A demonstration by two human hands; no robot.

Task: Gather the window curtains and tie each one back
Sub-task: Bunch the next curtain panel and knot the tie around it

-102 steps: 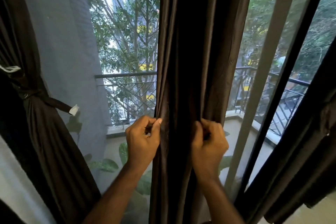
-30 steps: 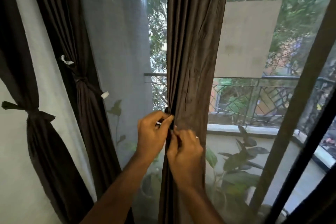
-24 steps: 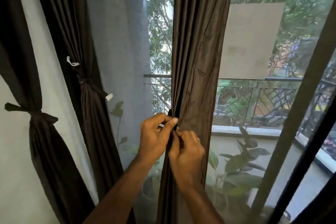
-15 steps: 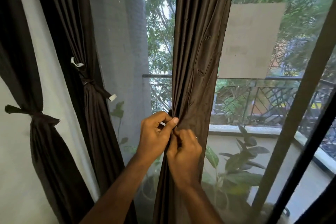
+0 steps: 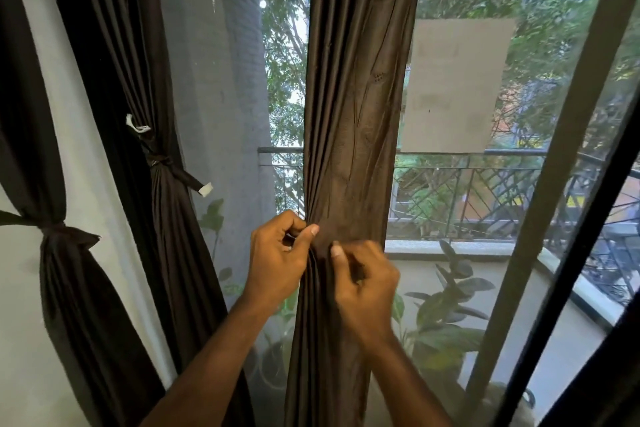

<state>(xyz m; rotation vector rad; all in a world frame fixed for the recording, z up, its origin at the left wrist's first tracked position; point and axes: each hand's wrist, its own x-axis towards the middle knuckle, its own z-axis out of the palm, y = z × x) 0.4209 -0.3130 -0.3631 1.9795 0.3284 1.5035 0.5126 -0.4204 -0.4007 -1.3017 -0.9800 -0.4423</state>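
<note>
A dark brown curtain [image 5: 356,107] hangs gathered into a narrow bundle in the middle of the window. My left hand [image 5: 277,258] pinches its left edge at railing height, thumb pressed on the cloth. My right hand [image 5: 363,284] grips the folds just below and to the right, fingers curled into the fabric. Any tie band between the hands is hidden. To the left, a second brown curtain [image 5: 166,218] is bound by a knotted band [image 5: 162,163] with a white tag. At the far left a third curtain [image 5: 65,270] is knotted too.
A white wall [image 5: 90,156] shows between the left curtains. Behind the glass are a metal balcony railing [image 5: 485,191], potted plants [image 5: 446,308] and trees. A dark window frame bar [image 5: 554,163] slants down the right side. Another dark curtain edge sits at the bottom right.
Over the frames my hands came together on the middle curtain, squeezing it narrower. In the last half second the right hand shifted slightly right and lower.
</note>
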